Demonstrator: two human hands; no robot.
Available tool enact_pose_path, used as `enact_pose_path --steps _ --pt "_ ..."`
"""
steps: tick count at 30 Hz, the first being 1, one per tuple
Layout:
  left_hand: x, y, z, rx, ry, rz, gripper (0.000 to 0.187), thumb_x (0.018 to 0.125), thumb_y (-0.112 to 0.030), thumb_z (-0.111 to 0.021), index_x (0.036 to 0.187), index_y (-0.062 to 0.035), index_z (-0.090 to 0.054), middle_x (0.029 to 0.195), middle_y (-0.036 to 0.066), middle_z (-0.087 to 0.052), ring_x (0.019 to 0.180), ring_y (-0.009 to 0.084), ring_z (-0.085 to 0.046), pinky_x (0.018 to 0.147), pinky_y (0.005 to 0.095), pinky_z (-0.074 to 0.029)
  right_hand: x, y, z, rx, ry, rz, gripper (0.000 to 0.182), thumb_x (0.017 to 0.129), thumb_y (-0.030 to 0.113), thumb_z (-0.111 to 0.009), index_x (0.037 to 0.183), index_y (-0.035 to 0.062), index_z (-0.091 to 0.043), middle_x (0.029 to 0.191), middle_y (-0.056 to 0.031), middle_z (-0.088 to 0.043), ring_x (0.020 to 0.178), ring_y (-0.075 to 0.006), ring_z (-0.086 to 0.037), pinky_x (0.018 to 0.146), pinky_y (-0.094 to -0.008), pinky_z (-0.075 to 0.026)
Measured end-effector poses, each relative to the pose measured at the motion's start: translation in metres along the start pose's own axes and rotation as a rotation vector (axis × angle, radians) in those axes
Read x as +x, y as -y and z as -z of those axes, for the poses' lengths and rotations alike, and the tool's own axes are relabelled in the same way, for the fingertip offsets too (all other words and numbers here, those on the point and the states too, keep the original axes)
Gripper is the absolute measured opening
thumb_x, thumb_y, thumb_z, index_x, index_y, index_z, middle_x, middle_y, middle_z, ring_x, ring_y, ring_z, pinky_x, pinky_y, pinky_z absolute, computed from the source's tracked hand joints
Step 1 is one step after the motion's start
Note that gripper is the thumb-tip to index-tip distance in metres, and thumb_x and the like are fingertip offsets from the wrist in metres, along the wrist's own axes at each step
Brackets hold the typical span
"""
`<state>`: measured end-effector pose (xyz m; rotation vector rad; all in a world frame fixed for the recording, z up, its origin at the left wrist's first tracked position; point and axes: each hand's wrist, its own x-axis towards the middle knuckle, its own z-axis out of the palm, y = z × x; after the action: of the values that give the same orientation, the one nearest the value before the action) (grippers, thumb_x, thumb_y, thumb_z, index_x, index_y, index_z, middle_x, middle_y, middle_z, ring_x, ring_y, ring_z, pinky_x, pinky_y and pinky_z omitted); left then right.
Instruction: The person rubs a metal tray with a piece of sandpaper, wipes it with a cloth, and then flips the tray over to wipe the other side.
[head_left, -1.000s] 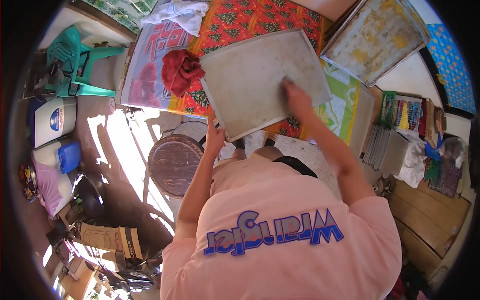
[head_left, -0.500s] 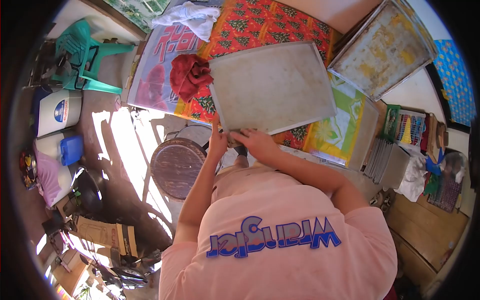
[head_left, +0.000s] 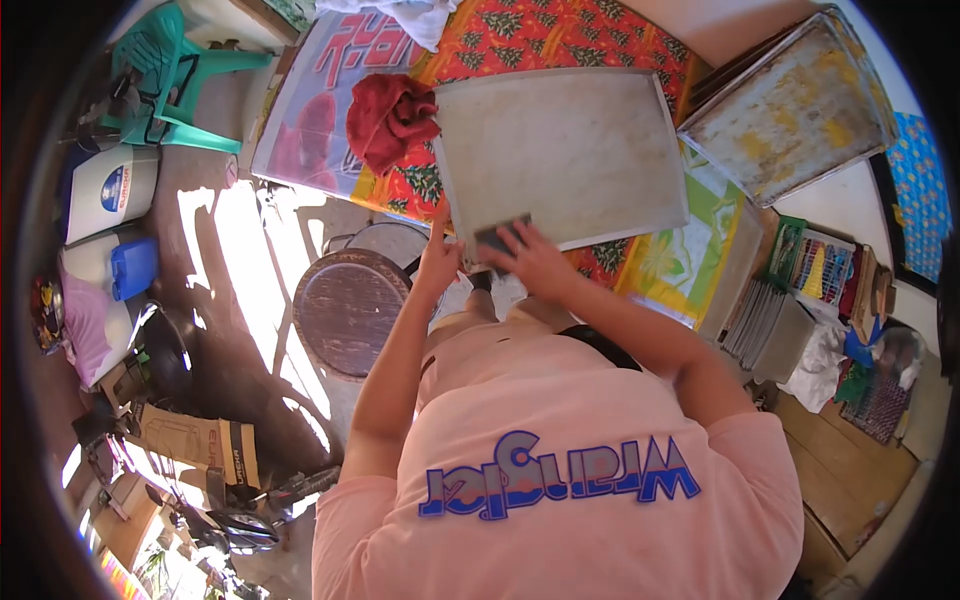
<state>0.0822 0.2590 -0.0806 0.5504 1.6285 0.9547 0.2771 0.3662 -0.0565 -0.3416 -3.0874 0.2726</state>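
Note:
A large pale metal tray (head_left: 570, 150) lies on the table, over a red tree-patterned cloth (head_left: 520, 40). My left hand (head_left: 438, 262) is at the tray's near left corner, fingers wrapped round its edge. Near that same corner, my right hand (head_left: 525, 257) presses a dark flat scraper-like piece (head_left: 503, 234) against the tray surface. A crumpled dark red cloth (head_left: 390, 122) touches the tray's left side.
Stained trays (head_left: 790, 110) lean in a stack at the right back. A round brown stool (head_left: 350, 312) stands below the table's left front. Further left are a green chair (head_left: 185, 85) and a blue container (head_left: 134, 268). Upright grey sheets (head_left: 762, 335) stand at the right.
My right hand has lifted from the tray's edge onto its near left corner, and the dark piece now shows under its fingers. The whole view has shifted slightly.

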Motion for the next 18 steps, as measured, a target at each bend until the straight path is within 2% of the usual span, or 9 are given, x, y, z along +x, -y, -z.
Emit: enact_pose_path --steps 2,5,8,9,12,14,16,18 --pt "0.002 0.002 0.000 0.000 0.008 0.024 0.076 0.093 -0.003 -0.049 0.153 -0.0263 -0.007 0.068 0.006 -0.060 0.054 0.0111 -0.057 0.042 0.0244 -0.045 0.032 -0.024 0.004 -0.016 -0.062 -0.103 0.056 0.083 0.015 -0.053 0.138 0.0215 -0.046 0.131 -0.0192 -0.053 0.117 -0.0400 -0.052 0.104 -0.0482 -0.039" --pt "-0.001 -0.003 0.000 -0.070 0.015 0.002 0.077 0.093 -0.004 -0.049 0.153 -0.0277 -0.007 0.067 0.006 -0.059 0.052 0.0122 -0.058 0.042 0.0247 -0.046 0.041 -0.024 -0.005 0.057 -0.091 -0.175 0.057 0.083 0.014 -0.054 0.139 0.0196 -0.045 0.130 -0.0190 -0.054 0.119 -0.0402 -0.051 0.104 -0.0496 -0.039" --pt "-0.004 -0.007 -0.001 -0.163 0.022 0.067 0.076 0.093 -0.002 -0.048 0.152 -0.0299 -0.011 0.067 0.007 -0.060 0.050 0.0131 -0.059 0.041 0.0255 -0.046 0.004 0.017 -0.018 -0.026 0.012 -0.059 0.056 0.084 0.013 -0.052 0.140 0.0176 -0.044 0.128 -0.0187 -0.056 0.118 -0.0399 -0.052 0.102 -0.0478 -0.042" --pt "-0.003 -0.005 -0.001 -0.155 0.022 0.070 0.075 0.093 -0.003 -0.048 0.152 -0.0300 -0.011 0.067 0.007 -0.060 0.049 0.0134 -0.059 0.042 0.0258 -0.046 0.003 0.022 -0.021 -0.015 -0.026 -0.049 0.053 0.086 0.012 -0.049 0.139 0.0171 -0.045 0.129 -0.0195 -0.055 0.115 -0.0420 -0.054 0.098 -0.0470 -0.046" --pt "0.000 0.001 0.000 -0.131 0.023 0.082 0.075 0.093 -0.004 -0.048 0.152 -0.0300 -0.010 0.066 0.007 -0.059 0.049 0.0138 -0.059 0.043 0.0265 -0.048 0.031 -0.025 -0.035 -0.146 -0.117 -0.191 0.049 0.089 0.010 -0.045 0.137 0.0165 -0.046 0.125 -0.0188 -0.058 0.112 -0.0399 -0.057 0.092 -0.0460 -0.050" --pt "0.000 0.001 0.000 -0.119 0.017 0.093 0.075 0.093 -0.004 -0.048 0.152 -0.0297 -0.010 0.064 0.007 -0.058 0.049 0.0137 -0.059 0.044 0.0269 -0.049 0.054 -0.079 0.003 0.028 -0.063 -0.562 0.047 0.089 0.007 -0.043 0.135 0.0154 -0.046 0.124 -0.0159 -0.058 0.111 -0.0351 -0.058 0.087 -0.0457 -0.052" --pt "-0.001 0.000 -0.001 -0.120 0.018 0.078 0.074 0.093 -0.004 -0.048 0.152 -0.0287 -0.010 0.063 0.007 -0.057 0.049 0.0136 -0.059 0.045 0.0268 -0.049 0.034 -0.133 0.003 -0.002 -0.233 -0.749 0.044 0.089 0.011 -0.046 0.133 0.0113 -0.044 0.109 -0.0193 -0.060 0.097 -0.0365 -0.060 0.082 -0.0454 -0.053" --pt "0.000 -0.003 0.000 -0.122 0.023 0.057 0.074 0.093 -0.004 -0.048 0.152 -0.0276 -0.010 0.062 0.007 -0.056 0.049 0.0133 -0.058 0.046 0.0268 -0.049 0.024 -0.117 0.008 0.036 -0.051 -0.800 0.046 0.089 0.010 -0.043 0.135 0.0142 -0.045 0.123 -0.0147 -0.056 0.107 -0.0331 -0.058 0.085 -0.0453 -0.052"
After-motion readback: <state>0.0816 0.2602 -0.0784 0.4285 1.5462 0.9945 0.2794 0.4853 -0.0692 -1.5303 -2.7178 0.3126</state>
